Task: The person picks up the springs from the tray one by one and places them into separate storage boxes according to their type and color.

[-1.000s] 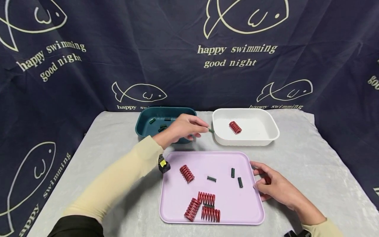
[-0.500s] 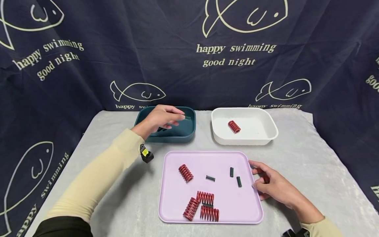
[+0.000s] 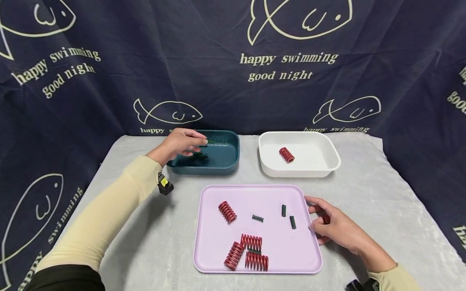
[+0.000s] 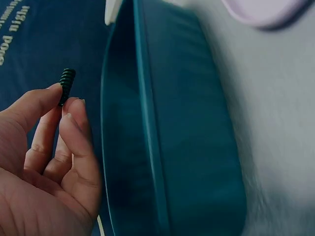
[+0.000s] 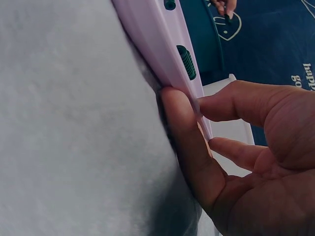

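My left hand (image 3: 182,142) is over the teal bin (image 3: 204,171), pinching a small dark green spring (image 4: 68,81) between thumb and fingertips. Several other green springs (image 3: 200,156) lie inside that bin, partly hidden by the hand. My right hand (image 3: 338,224) holds the right edge of the lilac tray (image 3: 214,242), thumb and fingers at its rim in the right wrist view. On the tray are several thick red springs (image 3: 234,256) and small green springs (image 3: 257,218). One green spring is wedged between two red ones near the front.
A white bin (image 3: 300,173) with one red spring (image 3: 287,154) stands to the right of the teal bin. Both are behind the tray on a grey cloth (image 3: 164,242). A dark blue curtain (image 3: 218,93) with fish drawings hangs close behind them.
My left hand has moved left, from between the two bins to over the teal bin, still pinching the green spring. The right hand stays at the tray's edge.
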Demonstrator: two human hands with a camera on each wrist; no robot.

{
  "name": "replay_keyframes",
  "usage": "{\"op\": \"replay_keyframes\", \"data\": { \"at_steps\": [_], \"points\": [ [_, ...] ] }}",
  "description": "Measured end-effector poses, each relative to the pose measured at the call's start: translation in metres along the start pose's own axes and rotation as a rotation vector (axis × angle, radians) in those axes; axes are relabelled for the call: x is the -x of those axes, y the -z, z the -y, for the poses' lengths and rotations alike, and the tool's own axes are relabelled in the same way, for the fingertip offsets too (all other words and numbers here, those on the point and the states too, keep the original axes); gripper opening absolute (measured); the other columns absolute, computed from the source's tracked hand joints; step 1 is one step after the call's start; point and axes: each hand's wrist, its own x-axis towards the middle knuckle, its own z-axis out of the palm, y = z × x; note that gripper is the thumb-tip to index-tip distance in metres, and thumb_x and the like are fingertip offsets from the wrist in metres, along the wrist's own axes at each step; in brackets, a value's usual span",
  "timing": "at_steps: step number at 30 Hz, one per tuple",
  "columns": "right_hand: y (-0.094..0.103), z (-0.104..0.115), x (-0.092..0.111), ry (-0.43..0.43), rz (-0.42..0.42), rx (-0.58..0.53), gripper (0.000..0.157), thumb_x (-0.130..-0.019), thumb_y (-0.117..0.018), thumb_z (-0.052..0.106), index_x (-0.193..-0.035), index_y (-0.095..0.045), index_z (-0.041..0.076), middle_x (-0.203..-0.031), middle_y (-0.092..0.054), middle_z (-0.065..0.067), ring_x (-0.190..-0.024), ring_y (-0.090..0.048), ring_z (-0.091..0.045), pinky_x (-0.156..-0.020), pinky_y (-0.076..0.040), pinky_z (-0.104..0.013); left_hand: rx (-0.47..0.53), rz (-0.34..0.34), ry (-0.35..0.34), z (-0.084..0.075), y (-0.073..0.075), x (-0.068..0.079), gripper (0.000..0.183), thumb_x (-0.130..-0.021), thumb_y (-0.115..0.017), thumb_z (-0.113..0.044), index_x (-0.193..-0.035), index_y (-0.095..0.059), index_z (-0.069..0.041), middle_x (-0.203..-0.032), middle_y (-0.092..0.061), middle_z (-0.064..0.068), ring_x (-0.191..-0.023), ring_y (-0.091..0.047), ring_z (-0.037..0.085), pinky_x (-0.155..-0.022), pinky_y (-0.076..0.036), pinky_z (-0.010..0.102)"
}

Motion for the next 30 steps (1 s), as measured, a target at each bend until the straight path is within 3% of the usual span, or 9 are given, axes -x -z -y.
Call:
{"op": "replay_keyframes", "data": {
  "at_steps": [4, 10, 17, 20, 30],
  "points": [
    [0.0, 0.001, -0.001, -0.005, -0.003, -0.006, 0.078, -0.089, -0.063, -0.01, -0.159, -0.029, 0.0, -0.135, -0.041, -0.029, -0.086, -0.063, -0.022, -0.056, -0.061, -0.044, -0.038, -0.016, 0.013, 0.006, 0.009, -0.002, 0.04, -0.094, -0.078, -0.028, -0.129, -0.072, -0.009, -0.128, -0.069, 0.009, -0.097, -0.072, 0.021, -0.071, -0.059, 0.029],
    [0.0, 0.0, -0.001, -0.003, 0.001, -0.014, 0.078, -0.089, -0.063, -0.01, -0.159, -0.028, 0.0, -0.135, -0.04, -0.029, -0.086, -0.064, -0.022, -0.056, -0.061, -0.044, -0.096, -0.05, 0.034, 0.018, 0.02, -0.012, 0.033, -0.097, -0.075, -0.022, -0.125, -0.072, -0.005, -0.12, -0.071, 0.009, -0.108, -0.07, 0.032, -0.079, -0.061, 0.036],
    [0.0, -0.001, -0.001, -0.001, 0.007, -0.019, 0.078, -0.089, -0.063, -0.011, -0.159, -0.028, 0.0, -0.135, -0.041, -0.029, -0.085, -0.064, -0.022, -0.056, -0.061, -0.044, -0.126, -0.042, 0.044, 0.025, 0.021, -0.019, 0.027, -0.097, -0.074, -0.011, -0.12, -0.07, 0.002, -0.117, -0.071, 0.019, -0.079, -0.073, 0.017, -0.065, -0.061, 0.027],
    [0.0, -0.002, -0.001, -0.005, 0.003, -0.02, 0.078, -0.089, -0.063, -0.011, -0.159, -0.029, 0.0, -0.135, -0.041, -0.028, -0.085, -0.064, -0.022, -0.056, -0.061, -0.044, -0.119, -0.033, 0.062, 0.024, 0.017, -0.018, 0.026, -0.097, -0.071, -0.006, -0.12, -0.068, 0.006, -0.113, -0.072, 0.02, -0.071, -0.07, 0.013, -0.064, -0.061, 0.027],
    [0.0, -0.001, 0.0, -0.003, 0.005, -0.017, 0.078, -0.09, -0.063, -0.01, -0.159, -0.028, 0.0, -0.136, -0.04, -0.028, -0.085, -0.064, -0.022, -0.056, -0.061, -0.043, -0.12, -0.048, 0.109, 0.027, 0.011, -0.02, 0.024, -0.098, -0.069, -0.004, -0.119, -0.069, 0.008, -0.107, -0.074, 0.018, -0.066, -0.068, 0.011, -0.065, -0.061, 0.027]
  ]
}}
